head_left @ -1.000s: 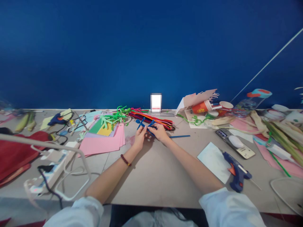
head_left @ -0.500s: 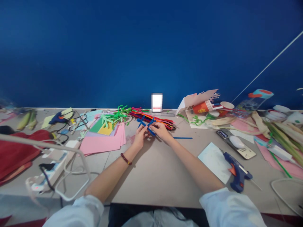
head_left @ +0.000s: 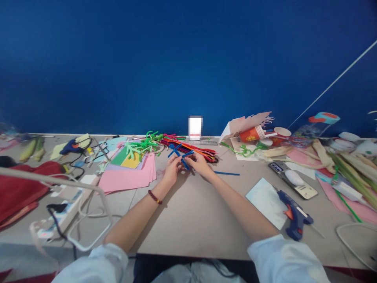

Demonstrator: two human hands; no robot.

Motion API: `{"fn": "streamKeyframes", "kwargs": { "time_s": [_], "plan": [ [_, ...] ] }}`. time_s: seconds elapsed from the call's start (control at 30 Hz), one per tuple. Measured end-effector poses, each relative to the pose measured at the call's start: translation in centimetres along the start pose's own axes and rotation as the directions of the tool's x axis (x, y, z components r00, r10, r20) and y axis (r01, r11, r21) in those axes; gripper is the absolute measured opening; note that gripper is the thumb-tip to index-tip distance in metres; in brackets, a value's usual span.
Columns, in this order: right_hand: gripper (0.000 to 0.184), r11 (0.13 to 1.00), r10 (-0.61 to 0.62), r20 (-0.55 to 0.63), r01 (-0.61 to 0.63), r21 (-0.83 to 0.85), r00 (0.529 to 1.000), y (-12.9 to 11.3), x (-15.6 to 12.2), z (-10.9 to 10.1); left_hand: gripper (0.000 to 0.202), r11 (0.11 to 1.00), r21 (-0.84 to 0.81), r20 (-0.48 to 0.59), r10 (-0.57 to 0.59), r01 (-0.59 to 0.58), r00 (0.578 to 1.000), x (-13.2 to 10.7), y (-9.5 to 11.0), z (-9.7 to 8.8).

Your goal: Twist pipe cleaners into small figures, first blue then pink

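Between my hands is a blue pipe-cleaner figure (head_left: 178, 150) with several short arms, held just above the table. My left hand (head_left: 173, 169) pinches it from the left, fingers closed. My right hand (head_left: 200, 163) grips it from the right with thumb and fingers together; parts of the fingertips are hidden. Behind the hands lies a bundle of coloured pipe cleaners (head_left: 206, 151), mostly red, orange and dark. A loose blue pipe cleaner (head_left: 228, 173) rests on the table to the right of my right hand.
Green pipe-cleaner pieces (head_left: 151, 140) lie over pink paper sheets (head_left: 126, 181) at left, near a power strip (head_left: 69, 208) with cables. On the right are a glue gun (head_left: 296, 216), pale blue paper (head_left: 263, 200), a phone (head_left: 308, 191) and red paper cups (head_left: 252, 134). A blue wall stands behind.
The blue figure has turned slightly between my fingers, and more of its upper arms shows. My hands have shifted a little; both keep hold of it.
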State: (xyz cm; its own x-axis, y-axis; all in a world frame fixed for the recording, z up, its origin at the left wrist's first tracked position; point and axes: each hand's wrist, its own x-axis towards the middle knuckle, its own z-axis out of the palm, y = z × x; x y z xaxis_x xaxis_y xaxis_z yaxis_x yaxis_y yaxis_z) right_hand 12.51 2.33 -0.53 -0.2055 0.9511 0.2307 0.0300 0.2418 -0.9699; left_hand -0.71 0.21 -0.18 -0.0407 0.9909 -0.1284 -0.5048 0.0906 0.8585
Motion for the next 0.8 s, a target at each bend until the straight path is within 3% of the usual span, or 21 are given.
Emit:
{"fn": "streamKeyframes", "kwargs": {
  "time_s": [0.27,0.6,0.8],
  "plan": [
    [0.017,0.999,0.026,-0.013,-0.026,0.035,1.0,0.1,0.1,-0.4,0.031,0.998,0.064,0.055,0.01,-0.014,0.998,-0.1,0.3,0.0],
    [0.019,0.998,0.047,-0.019,-0.046,0.045,0.999,-0.9,-0.1,-0.6,0.029,0.99,0.135,0.03,0.032,-0.035,0.999,0.2,0.2,0.0],
    [0.024,0.975,0.162,0.154,-0.182,0.125,0.975,-0.9,-0.1,-1.5,0.028,0.993,0.115,0.111,0.015,-0.027,0.994,0.3,0.1,-0.1]
  ]
}}
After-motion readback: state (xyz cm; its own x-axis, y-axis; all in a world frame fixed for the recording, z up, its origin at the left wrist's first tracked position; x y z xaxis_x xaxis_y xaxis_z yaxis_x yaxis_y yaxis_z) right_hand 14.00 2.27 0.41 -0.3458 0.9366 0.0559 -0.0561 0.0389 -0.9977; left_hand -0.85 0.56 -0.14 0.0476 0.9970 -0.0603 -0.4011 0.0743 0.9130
